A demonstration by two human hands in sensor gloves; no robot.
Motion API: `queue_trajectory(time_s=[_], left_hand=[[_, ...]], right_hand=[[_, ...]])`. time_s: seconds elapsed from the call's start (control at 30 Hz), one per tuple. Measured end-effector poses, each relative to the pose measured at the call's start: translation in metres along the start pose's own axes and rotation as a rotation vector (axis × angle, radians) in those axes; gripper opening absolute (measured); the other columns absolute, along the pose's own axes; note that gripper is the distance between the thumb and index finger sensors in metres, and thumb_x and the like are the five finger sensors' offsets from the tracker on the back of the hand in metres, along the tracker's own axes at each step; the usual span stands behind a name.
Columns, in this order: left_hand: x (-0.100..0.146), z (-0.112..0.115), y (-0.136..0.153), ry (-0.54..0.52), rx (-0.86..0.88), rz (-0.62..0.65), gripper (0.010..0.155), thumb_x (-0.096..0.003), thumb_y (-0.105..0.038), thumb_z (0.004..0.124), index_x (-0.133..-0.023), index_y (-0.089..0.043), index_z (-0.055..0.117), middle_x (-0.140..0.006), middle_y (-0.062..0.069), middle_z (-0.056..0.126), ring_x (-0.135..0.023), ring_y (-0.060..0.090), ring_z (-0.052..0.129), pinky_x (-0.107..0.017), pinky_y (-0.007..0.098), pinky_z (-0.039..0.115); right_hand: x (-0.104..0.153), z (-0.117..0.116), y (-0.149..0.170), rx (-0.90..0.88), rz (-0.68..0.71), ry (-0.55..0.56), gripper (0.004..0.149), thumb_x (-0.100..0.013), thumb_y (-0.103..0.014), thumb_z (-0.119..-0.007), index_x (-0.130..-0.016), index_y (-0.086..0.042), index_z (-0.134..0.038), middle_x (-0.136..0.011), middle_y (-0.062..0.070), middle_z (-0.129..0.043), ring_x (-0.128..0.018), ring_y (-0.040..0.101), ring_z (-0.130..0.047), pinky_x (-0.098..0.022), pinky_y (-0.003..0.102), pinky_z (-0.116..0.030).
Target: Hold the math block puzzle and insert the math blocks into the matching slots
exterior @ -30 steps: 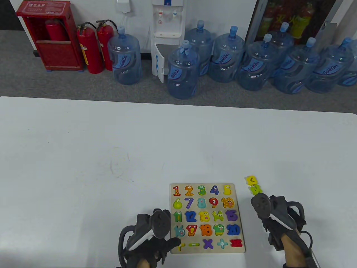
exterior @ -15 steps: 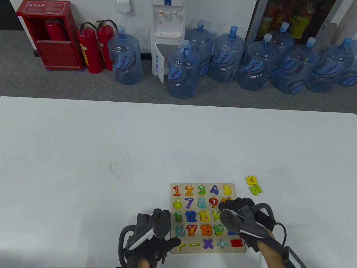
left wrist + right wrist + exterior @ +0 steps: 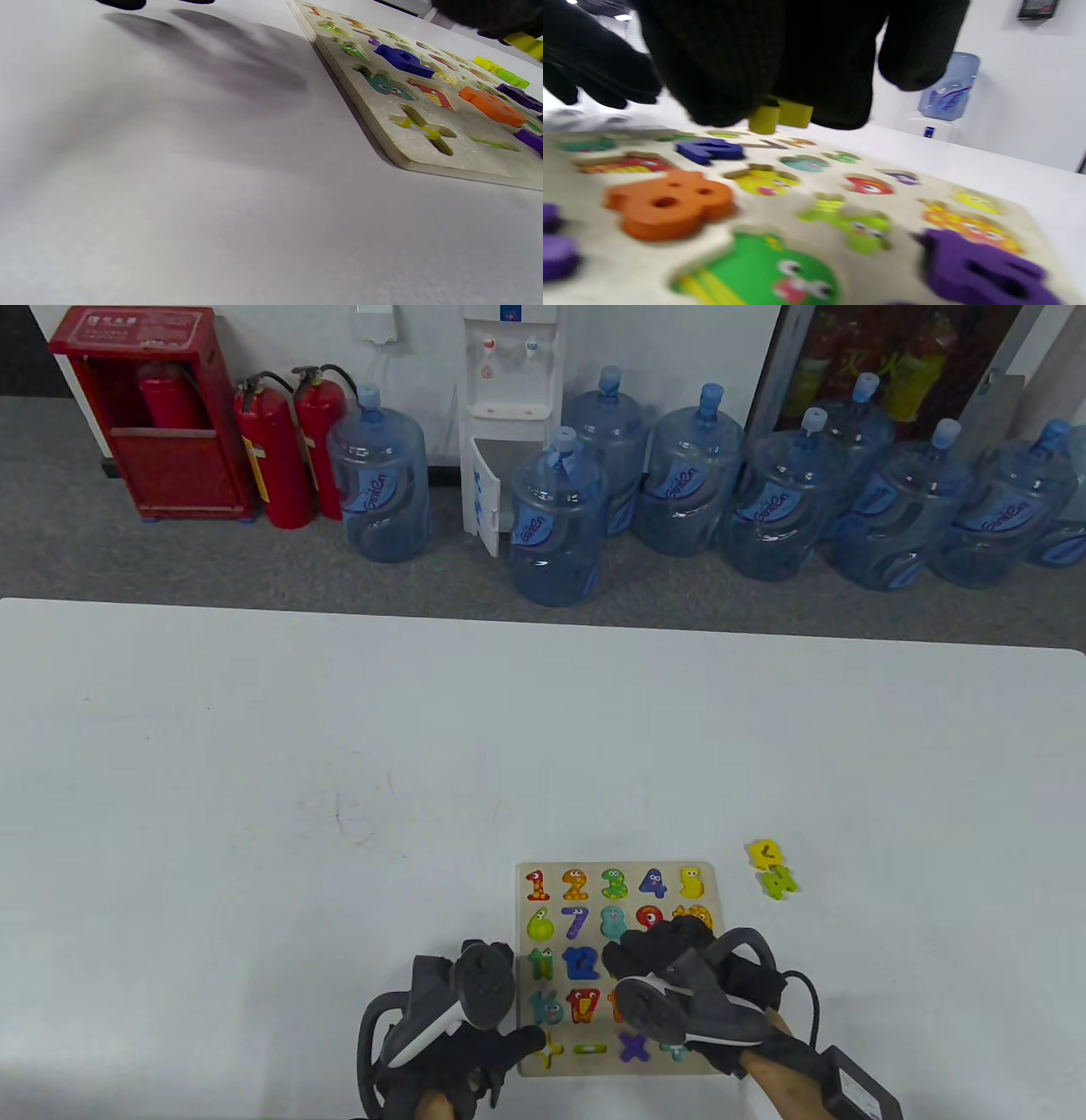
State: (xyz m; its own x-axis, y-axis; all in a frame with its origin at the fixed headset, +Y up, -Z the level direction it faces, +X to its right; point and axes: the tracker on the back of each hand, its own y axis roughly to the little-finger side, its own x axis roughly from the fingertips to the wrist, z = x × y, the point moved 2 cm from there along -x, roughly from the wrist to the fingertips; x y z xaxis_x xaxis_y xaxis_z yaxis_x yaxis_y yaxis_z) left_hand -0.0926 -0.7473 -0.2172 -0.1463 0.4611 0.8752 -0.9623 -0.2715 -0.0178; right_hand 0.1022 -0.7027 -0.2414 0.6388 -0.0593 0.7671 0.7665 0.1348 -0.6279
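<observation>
table view: yellow block over the board

right hand (image 3: 670,976) pinches a yellow block (image 3: 780,116) above the puzzle board (image 3: 726,984), which lies on the bench (image 3: 254,814). left hand (image 3: 475,1035) rests fingertips on the board's near-left corner by the open plus slot (image 3: 424,129); grip unclear. risk: block tilts, jams on slot edge.

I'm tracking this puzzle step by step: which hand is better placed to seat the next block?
Right. The right hand holds a yellow block above the puzzle board; the left hand rests at the board's near-left corner, steadying it.
</observation>
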Motion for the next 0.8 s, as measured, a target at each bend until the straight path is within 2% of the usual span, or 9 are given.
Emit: queue_trajectory(time_s=[0.2,0.33,0.47,0.8], left_hand=[[0.003,-0.003,0.002,-0.036,0.001,-0.011,0.091,-0.0339,-0.066,0.067,-0.107,-0.030,0.027,-0.114,-0.001,0.022,-0.107,0.047,0.034,-0.073,0.068,0.049],[0.005,-0.007,0.003,-0.067,0.000,-0.011,0.091,-0.0342,-0.065,0.067,-0.107,-0.030,0.025,-0.113,-0.001,0.020,-0.107,0.047,0.034,-0.073,0.068,0.048],[0.008,-0.009,0.010,-0.099,-0.009,-0.075,0.091,-0.0352,-0.064,0.067,-0.107,-0.029,0.023,-0.113,0.000,0.017,-0.106,0.048,0.034,-0.072,0.067,0.049],[0.010,-0.010,0.018,-0.104,0.031,-0.101,0.089,-0.0362,-0.063,0.067,-0.106,-0.029,0.022,-0.112,0.000,0.016,-0.106,0.048,0.034,-0.072,0.067,0.049]], right_hand=[[-0.005,0.006,-0.034,0.002,0.103,-0.008,0.055,-0.023,-0.028,-0.088,-0.078,-0.032,-0.083,-0.084,-0.004,-0.086,-0.071,0.016,-0.094,-0.062,0.044,-0.075],[-0.011,0.000,-0.057,0.019,0.165,-0.047,0.055,-0.023,-0.028,-0.088,-0.078,-0.032,-0.083,-0.084,-0.004,-0.086,-0.071,0.016,-0.094,-0.063,0.044,-0.074],[-0.015,-0.008,-0.078,0.012,0.216,-0.073,0.055,-0.023,-0.027,-0.088,-0.078,-0.032,-0.083,-0.084,-0.004,-0.086,-0.071,0.016,-0.093,-0.063,0.045,-0.074],[-0.013,-0.014,-0.111,0.058,0.300,-0.050,0.052,-0.025,-0.023,-0.088,-0.076,-0.032,-0.084,-0.081,-0.003,-0.088,-0.068,0.015,-0.095,-0.063,0.045,-0.074]])
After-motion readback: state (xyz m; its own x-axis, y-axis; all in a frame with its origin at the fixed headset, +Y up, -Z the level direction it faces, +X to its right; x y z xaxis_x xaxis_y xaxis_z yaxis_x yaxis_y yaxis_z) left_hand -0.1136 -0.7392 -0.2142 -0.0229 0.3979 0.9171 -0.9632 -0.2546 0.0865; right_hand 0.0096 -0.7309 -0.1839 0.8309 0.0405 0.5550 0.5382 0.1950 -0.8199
